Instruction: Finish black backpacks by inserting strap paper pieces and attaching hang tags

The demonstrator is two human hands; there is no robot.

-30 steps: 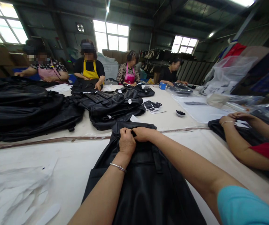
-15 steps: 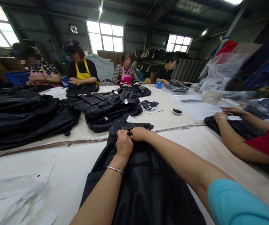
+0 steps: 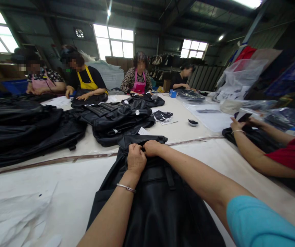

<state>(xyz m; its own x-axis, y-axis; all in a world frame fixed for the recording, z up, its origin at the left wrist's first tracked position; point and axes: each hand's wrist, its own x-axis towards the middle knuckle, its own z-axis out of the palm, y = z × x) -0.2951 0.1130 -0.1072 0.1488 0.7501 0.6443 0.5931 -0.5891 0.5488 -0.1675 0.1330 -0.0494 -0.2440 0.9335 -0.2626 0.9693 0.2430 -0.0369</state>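
Note:
A black backpack [image 3: 162, 202] lies on the table in front of me, its top end pointing away. Both of my hands are at that top end, close together. My left hand [image 3: 136, 159], with a silver bangle at the wrist, has its fingers curled and pinched on the backpack's top edge. Right beside it, my right hand [image 3: 151, 148] is closed too, its fingers bent down into the same spot. Whatever small part lies between the fingertips is hidden by the hands.
More black backpacks [image 3: 121, 120] lie across the table, with a large pile [image 3: 21, 130] at left. Black cards [image 3: 162, 116] and a small dish [image 3: 193, 122] lie beyond. A co-worker's hands [image 3: 237, 127] work at right; several people sit opposite. Clear plastic [image 3: 16, 212] lies near left.
My hands stay nearly still on the backpack. The co-worker at right has lifted a dark and white card. Across the table, the person in the yellow apron has spread their hands apart.

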